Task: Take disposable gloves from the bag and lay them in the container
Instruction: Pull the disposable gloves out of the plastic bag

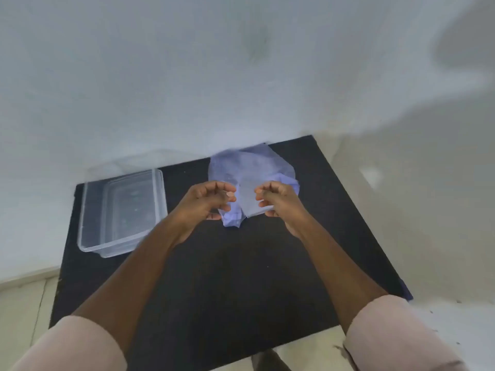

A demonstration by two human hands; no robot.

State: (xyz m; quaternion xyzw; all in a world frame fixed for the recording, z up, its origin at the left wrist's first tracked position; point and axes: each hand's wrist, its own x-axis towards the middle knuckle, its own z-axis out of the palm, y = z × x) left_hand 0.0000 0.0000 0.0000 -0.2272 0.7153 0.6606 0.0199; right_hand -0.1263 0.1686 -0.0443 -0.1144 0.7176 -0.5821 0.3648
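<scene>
We see a thin, translucent disposable glove point(247, 200) held up between the two hands, above the pale bluish plastic bag point(253, 167) that lies crumpled at the far edge of the black surface point(241, 277), against the white wall point(187, 76). Our left hand point(207, 200) has its fingers point(227, 195) curled and pinching the glove's left edge; our right hand point(277, 199) pinches the right edge the same way, fingers bent, not fully closed. The clear container point(88, 223) sits well to the left of the bag on the same surface; whether anything lies in it we cannot tell. Pale sleeves point(396, 336) cover both upper arms.
</scene>
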